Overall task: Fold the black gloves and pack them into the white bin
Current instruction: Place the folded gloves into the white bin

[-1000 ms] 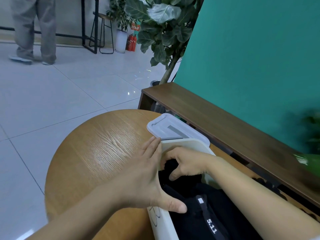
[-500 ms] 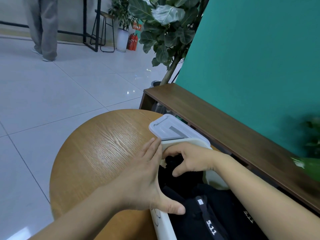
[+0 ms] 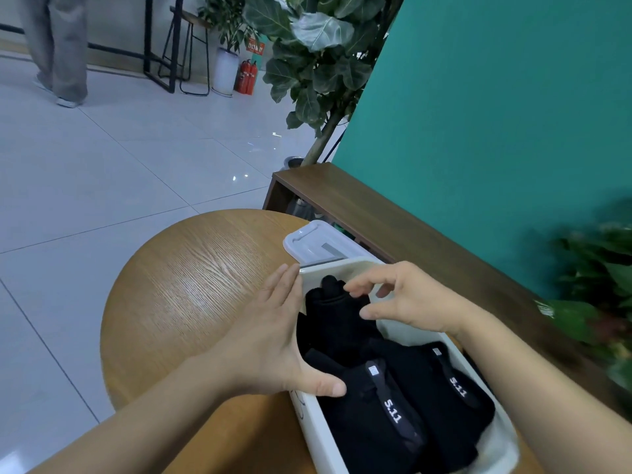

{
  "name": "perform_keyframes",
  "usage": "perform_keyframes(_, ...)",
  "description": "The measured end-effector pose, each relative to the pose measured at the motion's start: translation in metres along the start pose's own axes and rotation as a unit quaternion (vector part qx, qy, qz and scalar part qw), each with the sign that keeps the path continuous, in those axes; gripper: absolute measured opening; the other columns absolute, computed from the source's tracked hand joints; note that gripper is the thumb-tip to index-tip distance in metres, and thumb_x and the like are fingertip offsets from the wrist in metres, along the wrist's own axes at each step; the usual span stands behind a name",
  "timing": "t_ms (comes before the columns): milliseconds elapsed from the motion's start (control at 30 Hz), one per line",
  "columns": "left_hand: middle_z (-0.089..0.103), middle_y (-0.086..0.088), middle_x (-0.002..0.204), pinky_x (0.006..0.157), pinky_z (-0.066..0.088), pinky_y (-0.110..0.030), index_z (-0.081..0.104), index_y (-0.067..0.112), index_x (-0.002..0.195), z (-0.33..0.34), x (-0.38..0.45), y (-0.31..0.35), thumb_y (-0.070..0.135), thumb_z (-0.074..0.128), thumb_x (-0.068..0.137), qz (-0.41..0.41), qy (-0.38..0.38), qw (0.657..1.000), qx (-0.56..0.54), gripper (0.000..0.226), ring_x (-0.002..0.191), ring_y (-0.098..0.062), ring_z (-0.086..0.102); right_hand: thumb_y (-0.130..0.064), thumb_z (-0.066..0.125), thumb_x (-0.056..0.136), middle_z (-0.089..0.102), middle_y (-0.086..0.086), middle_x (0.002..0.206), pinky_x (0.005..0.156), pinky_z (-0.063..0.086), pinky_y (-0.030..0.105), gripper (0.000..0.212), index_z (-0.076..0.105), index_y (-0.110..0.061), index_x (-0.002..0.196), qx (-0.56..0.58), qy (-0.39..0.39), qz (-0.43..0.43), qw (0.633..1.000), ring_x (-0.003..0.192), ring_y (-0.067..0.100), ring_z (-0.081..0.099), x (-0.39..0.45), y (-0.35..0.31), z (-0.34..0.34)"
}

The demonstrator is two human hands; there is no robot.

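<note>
The white bin [image 3: 309, 424] stands on the right part of a round wooden table [image 3: 191, 302]. Black gloves [image 3: 386, 381] with grey "5.11" straps lie packed inside it, their fingers reaching the far end. My left hand [image 3: 273, 336] lies flat against the bin's left wall, fingers straight, thumb hooked over the rim onto a glove. My right hand [image 3: 407, 297] hovers just above the gloves at the bin's far end, fingers loosely spread and holding nothing.
The bin's white lid [image 3: 316, 242] lies on the table just beyond the bin. A dark wooden bench [image 3: 393, 220] runs along a teal wall on the right. A leafy plant [image 3: 318, 56] stands behind it; a person [image 3: 58, 46] stands far left on the tiled floor.
My right hand has lifted out of the bin, letting go of the glove fingers it was pressing down at the far end. My left hand stays against the bin's wall.
</note>
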State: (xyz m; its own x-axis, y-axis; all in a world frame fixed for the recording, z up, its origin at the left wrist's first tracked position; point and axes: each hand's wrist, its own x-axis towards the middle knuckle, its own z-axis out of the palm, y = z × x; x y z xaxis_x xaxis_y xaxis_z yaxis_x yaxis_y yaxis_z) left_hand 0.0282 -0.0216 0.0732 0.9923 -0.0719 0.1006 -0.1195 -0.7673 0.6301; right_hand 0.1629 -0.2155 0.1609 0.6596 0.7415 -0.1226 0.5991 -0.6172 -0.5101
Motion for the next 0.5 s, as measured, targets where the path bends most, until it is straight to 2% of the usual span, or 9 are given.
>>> perform_keyframes(67,-0.036,0.014,0.154,0.116,-0.013,-0.027,-0.027,0.022,0.15,0.001,-0.003,-0.001,0.095,0.054,0.047,0.002,0.005,1.0,-0.001,0.15,0.136,0.0,-0.038,-0.009,0.075,0.082,0.065,-0.016,0.116,0.09,0.041,0.013,0.046,0.065,-0.038,0.116,-0.019,-0.041,0.001,0.999,0.107,-0.003,0.057,-0.003,0.002,0.01)
perform_keyframes(133,-0.036,0.013,0.154,0.116,-0.013,-0.027,-0.027,0.021,0.15,0.001,-0.006,0.0,0.096,0.051,0.045,0.001,0.004,1.0,-0.003,0.151,0.137,-0.001,-0.038,-0.008,0.071,0.085,0.056,-0.013,0.127,0.096,0.033,0.007,0.051,0.059,-0.031,0.13,-0.06,-0.076,-0.005,0.995,0.116,-0.003,0.049,0.001,0.002,0.021)
perform_keyframes(267,-0.037,0.013,0.153,0.114,-0.014,-0.025,-0.027,0.018,0.15,0.0,-0.009,0.001,0.095,0.051,0.045,-0.005,0.0,1.0,0.0,0.151,0.137,-0.001,-0.038,-0.011,0.07,0.086,0.044,-0.007,0.128,0.105,0.028,0.017,0.064,0.046,-0.028,0.143,-0.096,-0.118,0.028,0.988,0.12,0.005,0.04,0.014,-0.002,0.033)
perform_keyframes(500,-0.04,0.012,0.152,0.108,-0.018,-0.022,-0.027,0.017,0.15,0.002,-0.014,0.002,0.09,0.057,0.051,-0.02,0.003,1.0,0.001,0.149,0.136,-0.002,-0.04,-0.017,0.076,0.081,0.039,-0.005,0.123,0.113,0.025,0.026,0.071,0.045,-0.036,0.142,-0.12,-0.161,0.035,0.979,0.122,0.01,0.035,0.028,0.009,0.045)
